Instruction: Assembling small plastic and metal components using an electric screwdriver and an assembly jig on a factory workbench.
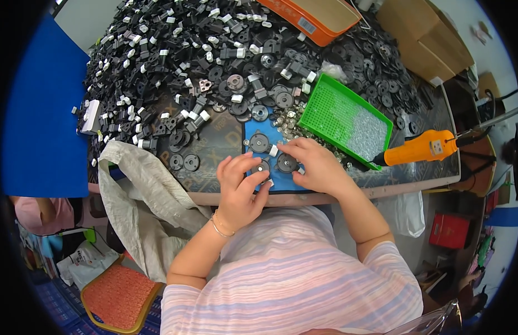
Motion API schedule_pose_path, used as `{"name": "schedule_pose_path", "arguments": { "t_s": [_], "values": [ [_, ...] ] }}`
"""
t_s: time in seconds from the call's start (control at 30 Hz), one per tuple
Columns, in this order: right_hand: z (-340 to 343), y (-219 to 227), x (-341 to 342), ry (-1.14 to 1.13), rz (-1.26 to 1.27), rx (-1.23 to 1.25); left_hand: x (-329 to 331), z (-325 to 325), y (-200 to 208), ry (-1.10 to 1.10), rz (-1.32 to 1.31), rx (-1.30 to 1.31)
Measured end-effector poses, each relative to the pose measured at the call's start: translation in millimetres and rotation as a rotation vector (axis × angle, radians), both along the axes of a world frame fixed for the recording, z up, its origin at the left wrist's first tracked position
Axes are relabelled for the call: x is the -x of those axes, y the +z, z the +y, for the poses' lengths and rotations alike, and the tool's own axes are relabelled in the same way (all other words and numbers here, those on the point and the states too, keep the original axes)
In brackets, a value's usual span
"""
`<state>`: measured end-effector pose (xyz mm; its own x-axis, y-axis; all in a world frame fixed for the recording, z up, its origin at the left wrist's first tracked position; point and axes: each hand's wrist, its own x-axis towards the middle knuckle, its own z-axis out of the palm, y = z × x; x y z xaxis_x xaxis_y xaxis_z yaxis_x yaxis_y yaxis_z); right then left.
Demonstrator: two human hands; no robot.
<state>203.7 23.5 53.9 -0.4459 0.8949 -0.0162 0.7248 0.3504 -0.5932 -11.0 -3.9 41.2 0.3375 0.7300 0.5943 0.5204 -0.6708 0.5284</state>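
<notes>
On a blue mat [253, 132] at the table's front edge lie several round black plastic discs with metal centres. My left hand [239, 190] curls its fingers and thumb around one black disc [261, 168], partly covering it. A small white tab shows by that thumb. With thumb and forefinger, my right hand [320, 166] grips the sides of another black disc [287, 163]. Just beyond both hands lies a third black disc [259, 143], untouched. A small white piece [273, 150] sits near my right fingertips.
A heap of black parts with white tabs [175, 61] covers the far left. Small metal pieces [290, 118] lie beside a green tray [317, 114] of tiny shiny parts. An orange power screwdriver [421, 148] rests at right. Behind are an orange box [320, 36] and a cardboard box [421, 42].
</notes>
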Motion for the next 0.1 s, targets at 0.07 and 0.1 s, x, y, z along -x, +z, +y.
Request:
{"name": "schedule_pose_path", "arguments": {
  "t_s": [0.07,0.1],
  "values": [
    [-0.7,-0.3,1.0,-0.018,0.017,0.003,0.4,0.3,-0.3,0.002,0.015,-0.004],
    [-1.5,-0.6,1.9,-0.033,0.033,0.005,0.1,0.3,-0.5,0.001,0.015,-0.002]
  ]
}}
